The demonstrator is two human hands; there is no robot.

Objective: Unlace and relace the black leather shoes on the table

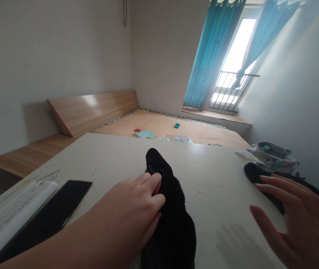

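A long black cloth item (171,228) with a narrow rounded tip lies on the white table (209,209) in front of me. My left hand (142,201) is closed in a pinch at its upper part, on a thin dark loop that stands out from the fabric. A dark band or buckle shows along the item's right side. Over on the right, my right hand (294,213) is open, its fingers spread and thumb apart. Beneath or beside those fingers is a black object with a glossy rounded end (256,170); I cannot tell whether they touch it.
At the left lie a black-screened phone (47,220) and a long white item (21,213) in clear plastic. A grey-and-clear bag (277,155) stands past the table's right edge. Behind the table is a bed (159,119) with small packets on it, and a curtained window beyond.
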